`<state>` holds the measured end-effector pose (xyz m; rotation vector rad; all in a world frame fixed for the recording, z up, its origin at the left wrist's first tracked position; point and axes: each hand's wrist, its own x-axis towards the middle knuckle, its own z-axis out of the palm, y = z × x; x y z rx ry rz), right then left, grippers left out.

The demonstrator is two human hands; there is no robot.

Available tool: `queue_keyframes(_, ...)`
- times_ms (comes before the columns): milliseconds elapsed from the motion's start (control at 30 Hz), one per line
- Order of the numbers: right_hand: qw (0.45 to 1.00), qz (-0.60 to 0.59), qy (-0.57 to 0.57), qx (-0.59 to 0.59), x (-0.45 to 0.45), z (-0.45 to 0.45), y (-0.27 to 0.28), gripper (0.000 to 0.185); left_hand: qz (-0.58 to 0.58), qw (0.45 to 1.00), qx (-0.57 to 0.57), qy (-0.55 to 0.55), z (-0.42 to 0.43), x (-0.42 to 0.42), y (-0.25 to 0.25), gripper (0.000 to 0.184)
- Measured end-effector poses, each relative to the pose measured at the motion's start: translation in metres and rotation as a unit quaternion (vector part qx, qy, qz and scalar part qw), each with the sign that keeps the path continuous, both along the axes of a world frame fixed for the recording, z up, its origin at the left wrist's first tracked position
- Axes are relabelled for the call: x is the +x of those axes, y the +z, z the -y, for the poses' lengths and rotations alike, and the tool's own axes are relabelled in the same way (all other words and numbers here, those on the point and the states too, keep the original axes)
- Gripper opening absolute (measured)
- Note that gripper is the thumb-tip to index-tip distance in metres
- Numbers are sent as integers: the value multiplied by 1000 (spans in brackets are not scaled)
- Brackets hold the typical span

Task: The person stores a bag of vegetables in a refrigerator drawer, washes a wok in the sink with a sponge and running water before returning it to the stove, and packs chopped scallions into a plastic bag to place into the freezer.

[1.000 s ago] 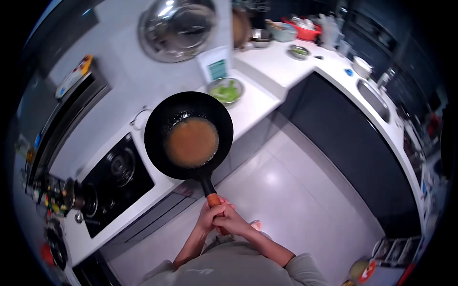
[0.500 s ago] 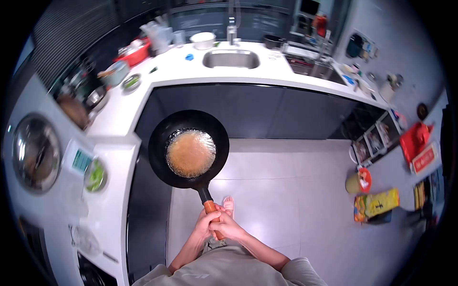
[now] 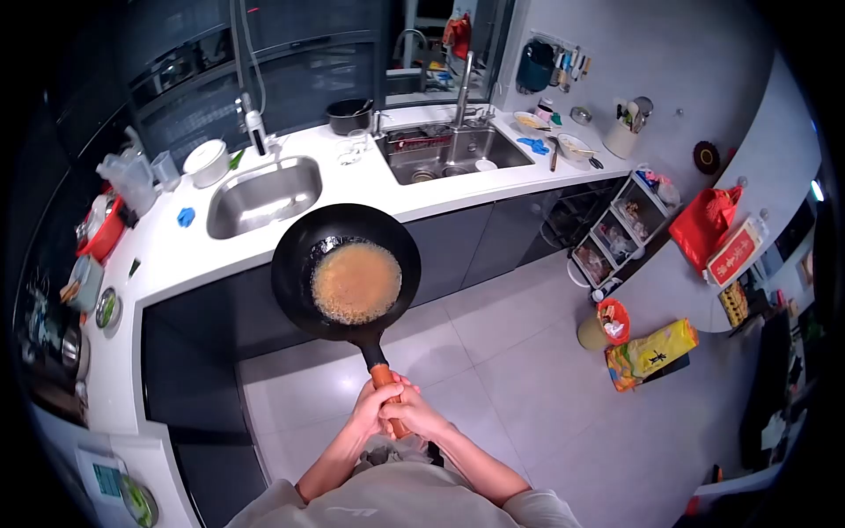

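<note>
A black wok [image 3: 295, 264] with a wooden handle [image 3: 382, 377] is held out in front of my body. Brownish, foamy liquid [image 3: 356, 282] lies in its bottom. My left hand [image 3: 373, 407] and my right hand [image 3: 417, 414] are both closed round the handle, the fingers overlapping. Beyond the wok's rim runs the white counter [image 3: 352, 195], with a small steel sink [image 3: 266, 198] and a larger double sink [image 3: 453, 158] set into it. The wok is apart from both sinks.
A black pot [image 3: 350, 116] and a white tub [image 3: 206, 164] stand on the counter. Blue cloths, plates and a utensil holder [image 3: 620, 139] are at the right. A wheeled rack [image 3: 623, 231], a bin [image 3: 603, 326] and a yellow bag [image 3: 651, 354] stand on the floor.
My view has turned right, so the counter and sinks have swung left and come closer to the wok. Both hands keep their hold on the handle, and the liquid has shifted slightly.
</note>
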<state>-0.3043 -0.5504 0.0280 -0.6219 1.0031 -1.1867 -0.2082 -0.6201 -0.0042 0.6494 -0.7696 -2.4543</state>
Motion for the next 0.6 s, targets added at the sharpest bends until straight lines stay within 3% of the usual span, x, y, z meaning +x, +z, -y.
queue_keyframes(167,1000,-21,-14,-13,-114,70,11,19,-8,1000,-8,-10,71,-115,13,17)
queue_keyframes(233,1000,-15,4,-14,-161,92,7,26,-16,1000,-8,5,91,-161,12,16)
queue_keyframes(600,995,-11,101,14,-394,224,27,25,29,993,-3,118,203,-387,37,17)
